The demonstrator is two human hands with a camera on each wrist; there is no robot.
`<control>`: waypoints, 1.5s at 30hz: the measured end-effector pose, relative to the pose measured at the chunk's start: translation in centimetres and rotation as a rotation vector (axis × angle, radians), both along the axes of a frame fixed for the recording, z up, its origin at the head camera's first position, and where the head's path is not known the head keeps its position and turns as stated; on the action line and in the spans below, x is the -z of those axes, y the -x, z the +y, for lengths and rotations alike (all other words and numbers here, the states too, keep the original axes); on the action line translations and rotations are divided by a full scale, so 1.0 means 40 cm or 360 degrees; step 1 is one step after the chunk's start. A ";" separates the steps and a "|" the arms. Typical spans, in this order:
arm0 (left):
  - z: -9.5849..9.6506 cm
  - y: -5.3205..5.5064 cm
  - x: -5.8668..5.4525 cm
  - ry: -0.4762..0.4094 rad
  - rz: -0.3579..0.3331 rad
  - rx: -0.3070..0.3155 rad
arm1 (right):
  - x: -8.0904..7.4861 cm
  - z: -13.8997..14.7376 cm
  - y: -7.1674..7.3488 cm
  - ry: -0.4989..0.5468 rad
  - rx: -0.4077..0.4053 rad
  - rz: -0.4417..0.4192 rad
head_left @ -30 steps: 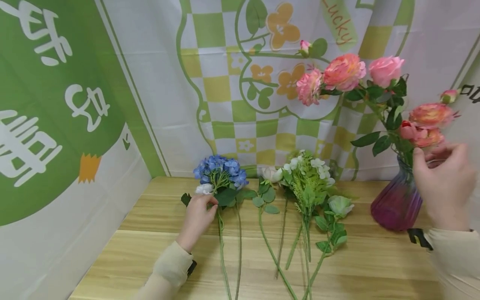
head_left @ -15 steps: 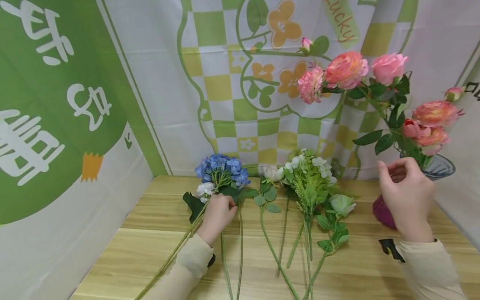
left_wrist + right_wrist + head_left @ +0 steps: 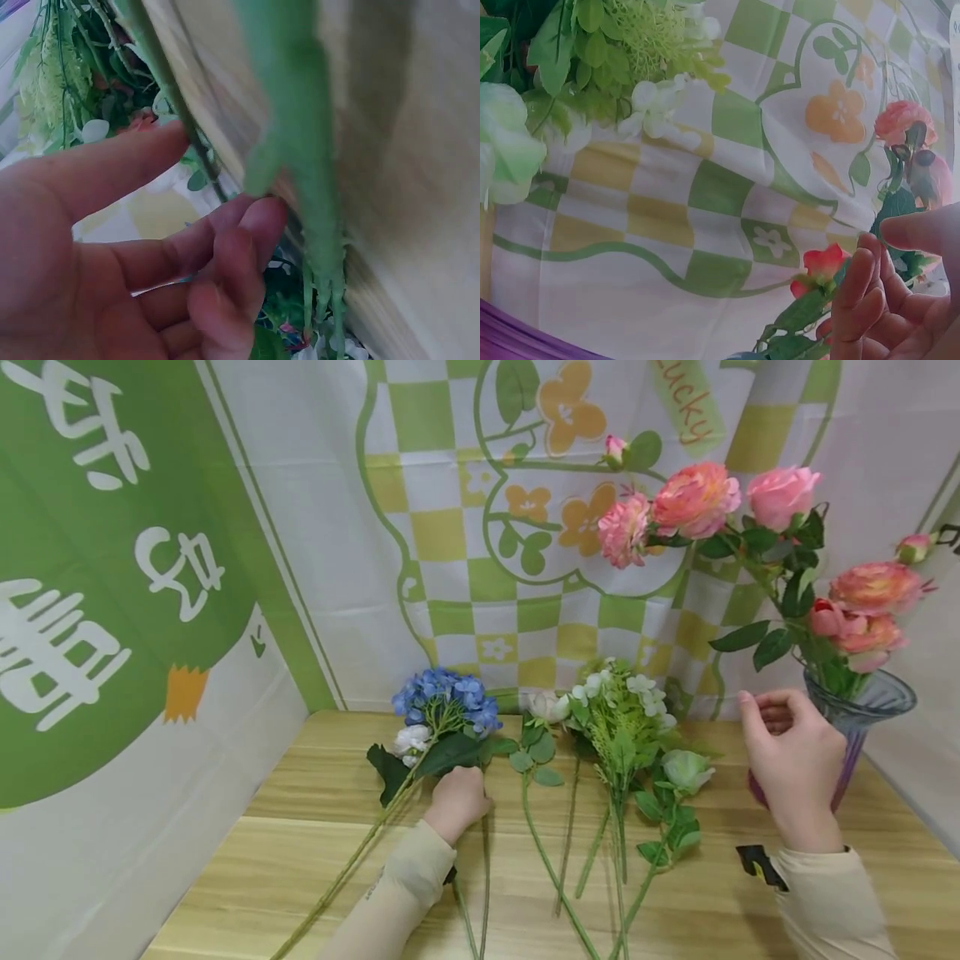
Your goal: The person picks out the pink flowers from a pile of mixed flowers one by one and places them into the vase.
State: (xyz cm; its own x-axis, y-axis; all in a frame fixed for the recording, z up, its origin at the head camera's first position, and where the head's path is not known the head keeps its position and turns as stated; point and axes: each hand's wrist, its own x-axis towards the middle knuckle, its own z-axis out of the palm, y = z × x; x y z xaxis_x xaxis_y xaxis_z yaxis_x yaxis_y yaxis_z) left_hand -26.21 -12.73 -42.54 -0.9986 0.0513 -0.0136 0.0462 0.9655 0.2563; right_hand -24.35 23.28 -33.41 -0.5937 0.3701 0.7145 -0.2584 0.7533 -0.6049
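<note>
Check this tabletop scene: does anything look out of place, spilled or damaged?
Nothing looks spilled or damaged. Slightly odd: the pink flowers look lopsided, reaching much farther left of the vase than right in the head view.

On the desk [image 3: 300, 777], the hydrangea [image 3: 446, 693] lies left, the leafy spray [image 3: 618, 735] centre; the vase [image 3: 862, 714], containing roses [image 3: 697, 500], stands right. My left hand [image 3: 457, 802] is before the hydrangea, my right hand [image 3: 797, 760] before the vase. Cloth [image 3: 472, 577] hangs behind.

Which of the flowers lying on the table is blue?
The clustered bloom just beyond the left hand; the other flowers on the table are white or pale green.
</note>
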 end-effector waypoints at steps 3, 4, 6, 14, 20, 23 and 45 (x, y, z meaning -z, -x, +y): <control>-0.002 0.005 0.001 -0.0048 -0.0010 0.0047 | -0.001 0.006 -0.004 -0.0006 0.0023 -0.0004; -0.003 0.007 0.000 -0.0067 -0.0015 0.0059 | -0.002 0.009 -0.006 -0.0002 0.0030 -0.0013; -0.004 0.011 0.000 -0.0103 -0.0037 0.0075 | -0.002 0.014 -0.008 -0.0001 0.0044 -0.0022; -0.005 0.014 -0.006 -0.0203 -0.0165 0.0031 | -0.005 0.033 -0.012 0.0060 0.0086 -0.0049; -0.006 0.012 -0.010 -0.0292 -0.0177 0.0035 | -0.009 0.045 -0.013 0.0107 0.0103 -0.0051; -0.006 0.011 -0.014 -0.0352 -0.0185 0.0038 | -0.010 0.047 -0.014 0.0097 0.0110 -0.0047; -0.001 -0.009 -0.044 -0.0480 -0.0008 0.0092 | -0.012 0.054 -0.013 0.0093 0.0159 -0.0137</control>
State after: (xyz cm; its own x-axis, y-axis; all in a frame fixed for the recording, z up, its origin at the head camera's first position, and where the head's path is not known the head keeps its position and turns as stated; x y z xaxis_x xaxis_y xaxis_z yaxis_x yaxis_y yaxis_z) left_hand -25.84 -12.76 -40.78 -0.9939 0.1104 0.0059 0.0966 0.8417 0.5312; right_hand -23.84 25.43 -32.94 -0.6103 0.4696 0.6379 -0.1291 0.7356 -0.6650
